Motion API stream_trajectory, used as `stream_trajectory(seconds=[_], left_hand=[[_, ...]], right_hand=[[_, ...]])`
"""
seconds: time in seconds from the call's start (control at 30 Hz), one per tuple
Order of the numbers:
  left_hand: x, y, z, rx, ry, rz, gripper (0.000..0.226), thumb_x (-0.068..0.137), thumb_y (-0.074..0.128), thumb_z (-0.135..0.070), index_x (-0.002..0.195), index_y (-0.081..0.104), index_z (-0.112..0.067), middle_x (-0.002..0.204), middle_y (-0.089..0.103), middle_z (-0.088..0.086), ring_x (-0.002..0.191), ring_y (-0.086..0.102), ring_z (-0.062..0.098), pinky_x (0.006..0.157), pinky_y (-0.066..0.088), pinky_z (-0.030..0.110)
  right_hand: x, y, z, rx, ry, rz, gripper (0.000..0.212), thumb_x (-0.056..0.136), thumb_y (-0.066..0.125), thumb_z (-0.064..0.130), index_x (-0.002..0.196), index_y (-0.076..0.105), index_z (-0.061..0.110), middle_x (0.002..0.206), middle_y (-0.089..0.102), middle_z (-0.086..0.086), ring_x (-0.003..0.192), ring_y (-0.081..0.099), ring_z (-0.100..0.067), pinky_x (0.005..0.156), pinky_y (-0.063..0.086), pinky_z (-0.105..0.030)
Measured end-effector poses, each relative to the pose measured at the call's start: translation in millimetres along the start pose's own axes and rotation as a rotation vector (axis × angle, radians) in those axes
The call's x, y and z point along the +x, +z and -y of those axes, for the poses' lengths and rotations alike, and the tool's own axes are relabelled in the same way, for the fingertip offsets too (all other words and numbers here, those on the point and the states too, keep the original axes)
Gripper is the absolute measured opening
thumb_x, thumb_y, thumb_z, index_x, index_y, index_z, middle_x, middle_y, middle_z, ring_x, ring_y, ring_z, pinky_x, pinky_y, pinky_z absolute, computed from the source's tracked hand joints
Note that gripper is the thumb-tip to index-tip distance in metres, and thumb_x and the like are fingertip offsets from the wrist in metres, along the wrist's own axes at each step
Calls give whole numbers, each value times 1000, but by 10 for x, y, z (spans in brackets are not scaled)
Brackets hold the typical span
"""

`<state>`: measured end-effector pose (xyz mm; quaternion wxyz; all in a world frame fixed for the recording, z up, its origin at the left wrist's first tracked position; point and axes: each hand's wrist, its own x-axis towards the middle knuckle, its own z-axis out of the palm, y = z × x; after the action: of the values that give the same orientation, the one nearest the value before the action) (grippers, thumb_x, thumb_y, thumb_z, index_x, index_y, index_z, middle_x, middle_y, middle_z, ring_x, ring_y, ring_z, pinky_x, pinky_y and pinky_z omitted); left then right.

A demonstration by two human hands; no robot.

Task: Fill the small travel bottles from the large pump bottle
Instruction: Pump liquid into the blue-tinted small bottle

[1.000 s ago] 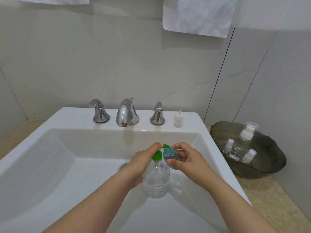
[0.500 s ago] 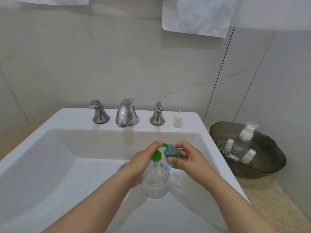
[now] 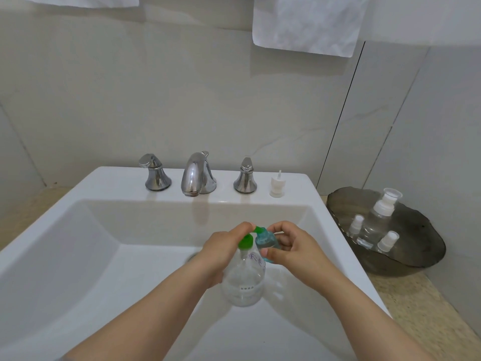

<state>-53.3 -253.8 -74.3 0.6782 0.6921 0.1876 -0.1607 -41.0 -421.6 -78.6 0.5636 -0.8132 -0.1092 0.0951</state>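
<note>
A large clear pump bottle [image 3: 243, 280] with a green pump head [image 3: 246, 242] is held over the white sink [image 3: 109, 230]. My left hand [image 3: 223, 252] is wrapped round its neck, with a finger on top of the green pump. My right hand [image 3: 289, 247] pinches a small blue-green travel bottle [image 3: 266, 242], its mouth right under the green nozzle. A white spray cap [image 3: 277, 185] stands on the sink's back ledge, to the right of the taps.
A chrome faucet [image 3: 196, 177] and two chrome handles [image 3: 156, 173] [image 3: 245, 177] line the sink's back ledge. At the right, a dark glass bowl [image 3: 416, 256] on the counter holds three clear bottles with white caps. White towels [image 3: 307, 22] hang on the wall above.
The green pump head has shifted slightly under my left finger, and both hands with their bottles have drifted a little up. The small bottle stays at the nozzle.
</note>
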Motion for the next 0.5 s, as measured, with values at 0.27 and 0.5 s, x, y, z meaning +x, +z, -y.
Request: stream_trajectory(seconds=[0.27, 0.5], left_hand=[[42, -10, 65, -8, 35, -28, 59, 71, 70, -59, 109, 75, -14, 115, 74, 14, 95, 68, 28, 78, 48, 35], [-25, -40, 13, -34, 8, 51, 43, 94, 56, -55, 120, 67, -22, 116, 67, 2, 95, 62, 18, 73, 44, 31]], right_hand=[[-10, 7, 11, -8, 12, 5, 27, 82, 75, 8, 101, 59, 20, 94, 76, 3, 89, 72, -15, 91, 55, -45], [2, -36, 7, 60, 24, -1, 29, 82, 74, 5, 103, 59, 19, 99, 75, 1, 90, 72, -16, 87, 57, -36]])
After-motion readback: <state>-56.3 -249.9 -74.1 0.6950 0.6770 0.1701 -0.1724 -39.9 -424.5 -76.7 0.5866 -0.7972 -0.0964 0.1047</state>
